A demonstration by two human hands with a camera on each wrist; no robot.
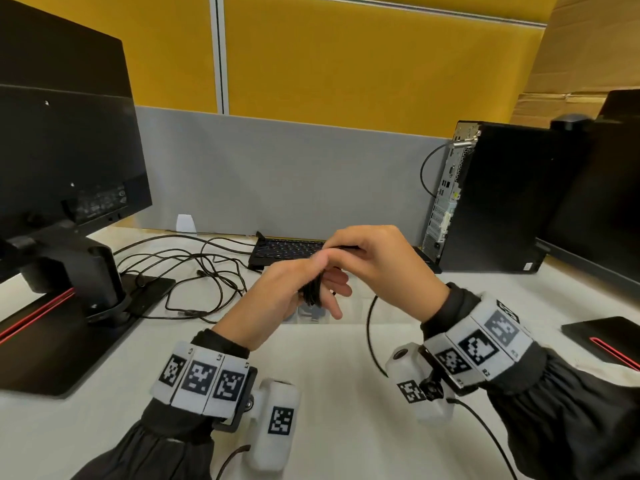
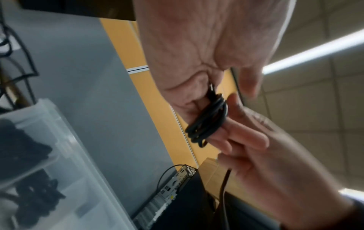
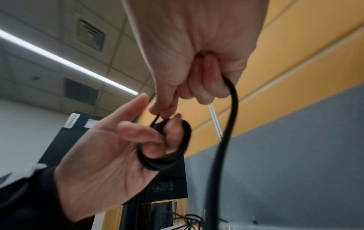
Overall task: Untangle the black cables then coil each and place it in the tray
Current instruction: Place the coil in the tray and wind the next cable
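Coiling black cable (image 1: pixel 313 289) between hands above tray (image 2: pixel 65 140).

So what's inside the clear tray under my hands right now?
In the left wrist view the tray holds dark bundles, likely coiled cables, though blur hides detail. From the head view, your left hand and right hand cover most of it.
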